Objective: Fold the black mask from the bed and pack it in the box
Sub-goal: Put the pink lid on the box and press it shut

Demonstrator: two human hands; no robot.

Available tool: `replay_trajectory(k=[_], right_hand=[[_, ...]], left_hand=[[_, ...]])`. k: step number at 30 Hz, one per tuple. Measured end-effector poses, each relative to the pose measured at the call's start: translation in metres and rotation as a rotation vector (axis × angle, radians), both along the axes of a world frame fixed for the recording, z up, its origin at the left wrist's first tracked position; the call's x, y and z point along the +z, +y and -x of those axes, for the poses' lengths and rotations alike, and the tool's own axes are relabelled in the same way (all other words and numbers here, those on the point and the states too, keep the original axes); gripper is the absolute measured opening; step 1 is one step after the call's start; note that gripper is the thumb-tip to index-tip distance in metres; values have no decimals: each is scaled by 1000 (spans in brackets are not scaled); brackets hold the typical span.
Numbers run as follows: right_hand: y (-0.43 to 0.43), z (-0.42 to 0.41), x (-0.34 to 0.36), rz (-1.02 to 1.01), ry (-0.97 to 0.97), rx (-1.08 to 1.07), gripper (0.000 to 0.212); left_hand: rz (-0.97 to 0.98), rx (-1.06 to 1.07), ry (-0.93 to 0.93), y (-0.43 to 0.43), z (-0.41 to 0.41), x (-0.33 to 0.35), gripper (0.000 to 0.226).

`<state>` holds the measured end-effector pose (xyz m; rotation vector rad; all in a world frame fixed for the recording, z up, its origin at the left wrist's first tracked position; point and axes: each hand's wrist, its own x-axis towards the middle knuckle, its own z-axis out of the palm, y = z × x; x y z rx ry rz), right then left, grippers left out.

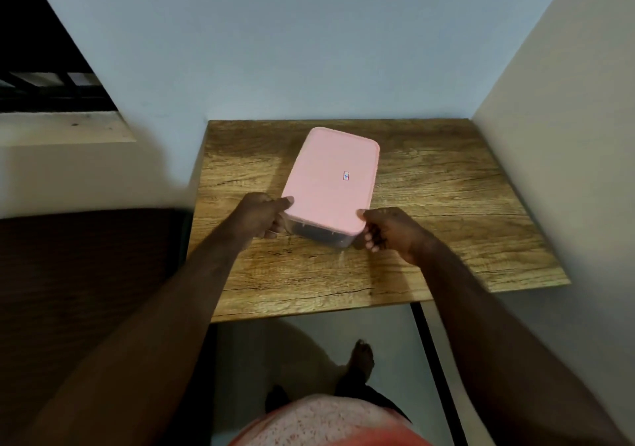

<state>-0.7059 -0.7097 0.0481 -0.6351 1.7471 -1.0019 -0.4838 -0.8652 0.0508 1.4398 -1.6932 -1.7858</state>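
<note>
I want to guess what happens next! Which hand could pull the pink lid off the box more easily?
Probably the left hand: its thumb already lies on the lid at the near corner, ready to peel it up. The right hand grips the box lower on its clear side, so it suits steadying. It is a close call.

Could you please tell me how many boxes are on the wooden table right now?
1: the pink-lidded box sits mid-table, its near corners gripped by the left hand and right hand. Nothing else shows.

Wood-grain table [446, 184] in a corner of pale walls [275, 50], dark window [41, 67] at left, light floor [275, 349] below
</note>
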Motion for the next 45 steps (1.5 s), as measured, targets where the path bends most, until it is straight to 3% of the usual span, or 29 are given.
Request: replay_trajectory(k=[4,7,11,24,29,33,37,40,45], right_hand=[[6,-5,-10,63,115,-378,44],[19,-44,-24,125,25,-547,53],[20,-88,-24,145,-112,-458,55],[8,-92,-23,208,-103,-426,38],[13,-56,-14,77,-109,-205,33],[24,-11,-4,6,-45,0,33],[26,23,3,-60,-32,77,33],[17,37,5,-56,51,-96,39],[8,5,-10,101,23,-645,35]], left_hand=[[-113,-61,27,30,15,-2,28],[-161,-79,58,49,24,-9,28],[-189,-64,103,67,32,-16,28],[-103,61,124,78,38,-20,30],[-36,298,149,49,24,-17,30],[48,457,56,2,-6,-13,44],[-35,232,30,-19,-28,-5,33],[-98,107,62,-11,-28,-1,23],[-234,69,105,29,-12,-3,20]])
